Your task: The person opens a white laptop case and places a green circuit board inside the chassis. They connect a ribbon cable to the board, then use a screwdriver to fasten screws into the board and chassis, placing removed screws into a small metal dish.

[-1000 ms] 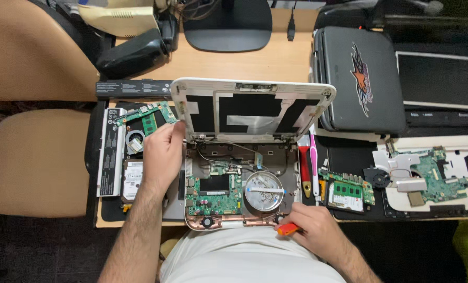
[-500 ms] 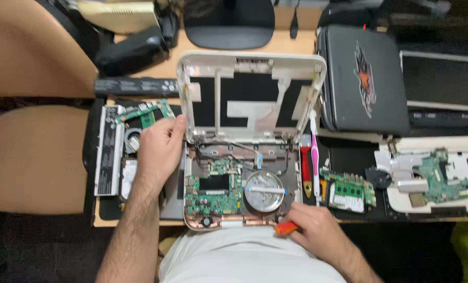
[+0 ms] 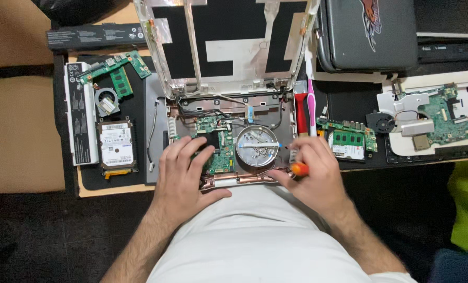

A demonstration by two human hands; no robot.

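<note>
Working inside an opened laptop, both hands at the near edge

Gripping an orange-handled screwdriver [image 3: 299,169], the right hand [image 3: 311,175] has its fingers curled tight around the handle; the tip is hidden, so where it lands can't be told. Hand sits at the front right corner of the laptop base [image 3: 228,136], just beside the round metal dish [image 3: 257,145] holding small screws. Left hand [image 3: 184,175] lies flat with fingers spread apart, holding nothing, pressed on the green motherboard [image 3: 217,152] and the front left rim of the base, thumb along the copper-coloured edge. Person's white shirt fills the bottom of the view.

The base lies at the near edge of the tabletop [image 3: 87,183], lid frame [image 3: 228,47] tilted up behind it, panel removed, bare black and white backing showing. Loose cables run along the hinge line.

Left of the base, on a black mat: hard drive [image 3: 117,145] label up, a small round fan [image 3: 106,100] above it, a long white battery pack [image 3: 80,120] at the far left, and a narrow green circuit board [image 3: 116,67] with a memory module. Farther back, a black battery bar [image 3: 95,37].

Right of the base: a red tool [image 3: 300,112] and a pink toothbrush [image 3: 311,105] side by side, then a small green board [image 3: 347,142] with memory. Farther right, a second motherboard [image 3: 443,115] with a fan and heat-sink plate on a white panel. At the back right, a dark laptop case [image 3: 367,34].
</note>
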